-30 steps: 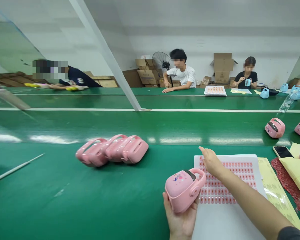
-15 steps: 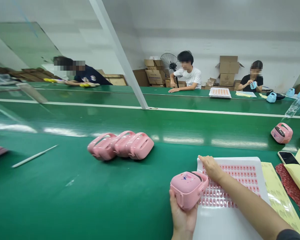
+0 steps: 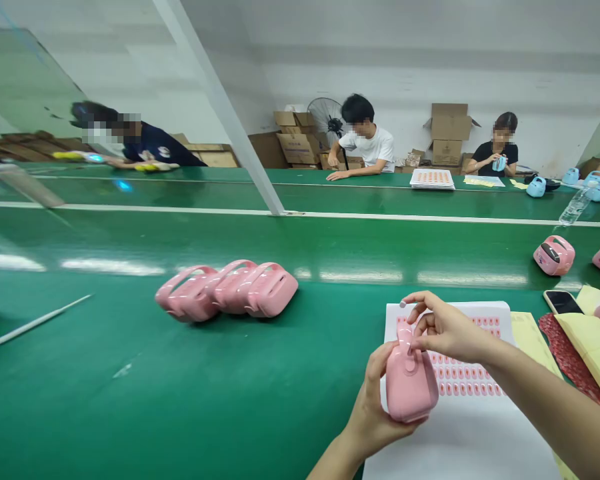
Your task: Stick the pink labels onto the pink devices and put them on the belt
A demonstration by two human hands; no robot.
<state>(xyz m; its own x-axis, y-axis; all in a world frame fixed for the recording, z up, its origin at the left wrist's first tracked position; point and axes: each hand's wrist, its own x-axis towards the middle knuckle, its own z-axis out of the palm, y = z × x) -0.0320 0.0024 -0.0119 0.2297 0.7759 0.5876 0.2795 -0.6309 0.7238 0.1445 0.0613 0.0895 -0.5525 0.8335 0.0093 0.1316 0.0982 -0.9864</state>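
Observation:
A pink rounded device with a carrying handle [image 3: 411, 393] is held up over the sheet, its narrow side facing me. My left hand [image 3: 375, 400] is closed around its body from the left and below. My right hand [image 3: 443, 327] is at the handle from the right, with thumb and fingers bent against it. A small pale spot shows at the tip of one raised right finger; I cannot tell whether it is a sticker or a nail. Beneath lies a white sheet of small pink oval stickers [image 3: 467, 389], partly covered by my hands and the device.
Three pink devices [image 3: 270, 293] lean together on the green table [image 3: 180, 400], with a white stick [image 3: 40, 320] to their left. At right lie yellow sheets [image 3: 585, 353], a phone [image 3: 563, 302] and another pink device [image 3: 555, 255]. Several people sit across, beyond a slanted post [image 3: 230, 120].
My right hand has let go of the sheet's upper left corner and come to the device's handle. The device has been turned from its decorated face to its side. The view has shifted slightly.

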